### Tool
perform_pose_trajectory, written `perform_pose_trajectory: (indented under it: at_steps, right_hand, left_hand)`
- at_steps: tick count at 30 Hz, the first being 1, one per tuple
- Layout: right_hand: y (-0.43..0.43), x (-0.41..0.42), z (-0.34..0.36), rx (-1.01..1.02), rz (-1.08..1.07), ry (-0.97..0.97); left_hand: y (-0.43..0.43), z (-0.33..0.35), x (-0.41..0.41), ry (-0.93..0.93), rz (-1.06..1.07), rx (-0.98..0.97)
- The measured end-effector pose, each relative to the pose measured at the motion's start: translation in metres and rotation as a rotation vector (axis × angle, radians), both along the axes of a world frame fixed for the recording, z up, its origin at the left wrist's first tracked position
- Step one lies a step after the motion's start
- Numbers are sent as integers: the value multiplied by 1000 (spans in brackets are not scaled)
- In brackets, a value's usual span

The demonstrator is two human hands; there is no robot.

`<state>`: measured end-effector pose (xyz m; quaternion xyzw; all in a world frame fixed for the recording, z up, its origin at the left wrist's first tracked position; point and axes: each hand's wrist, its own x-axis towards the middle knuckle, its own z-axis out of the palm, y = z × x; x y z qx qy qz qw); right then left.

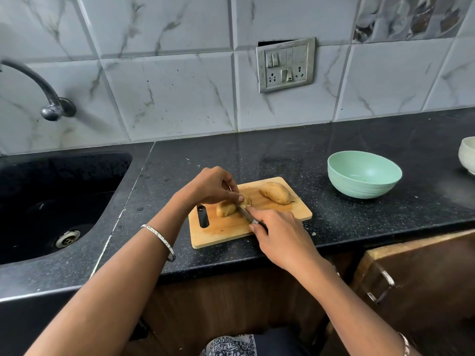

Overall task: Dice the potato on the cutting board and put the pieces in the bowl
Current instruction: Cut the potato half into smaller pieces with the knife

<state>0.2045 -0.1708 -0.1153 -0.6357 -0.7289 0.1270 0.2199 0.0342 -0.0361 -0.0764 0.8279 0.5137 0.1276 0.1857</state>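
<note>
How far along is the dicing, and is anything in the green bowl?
Done: the first split; the far potato piece lies uncut on the cutting board. In hand: the left hand steadies the near potato piece while the right hand holds the knife across it. Left: dicing both pieces and loading the green bowl, which holds no potato.

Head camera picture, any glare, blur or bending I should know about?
In the head view, the wide lens bows the wall tiles and the counter edge; soft glare lies on the black counter behind the cutting board; the tap at left looks smeared, while the potato is sharp.
</note>
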Motion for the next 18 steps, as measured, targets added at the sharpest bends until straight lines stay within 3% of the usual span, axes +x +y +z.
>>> perform_pose_trajectory:
  at_steps: [18]
  right_hand:
    - [-23, 18, 17, -40, -40, -19]
  left_hand:
    - [0, 2, -2, -47, 40, -47]
